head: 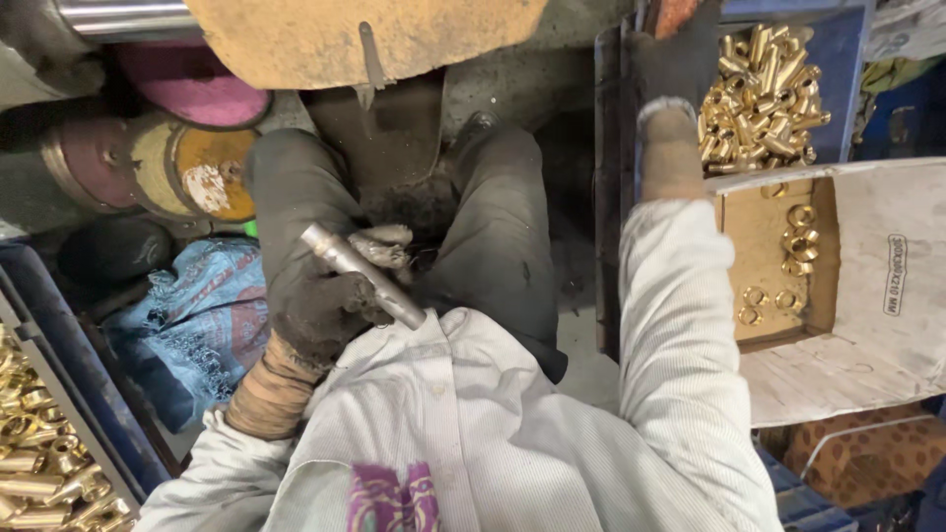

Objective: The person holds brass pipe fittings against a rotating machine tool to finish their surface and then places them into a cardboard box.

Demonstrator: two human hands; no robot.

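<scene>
While your gloved left hand (320, 305) grips the stiff, weighty-looking metal rod (363, 276) mid-shaft over your lap, fingers closed round it, your right hand (680, 69) reaches toward the brass fittings (764, 99), grip state indeterminate.

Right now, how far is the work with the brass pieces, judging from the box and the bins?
Done, it seems: a few brass rings lie in the cardboard box. In hand: the left hand, gloved, grips a metal rod over the lap; the right hand reaches toward the blue bin of brass fittings. Left: that bin looks full, and another heap of brass parts sits at lower left.
</scene>
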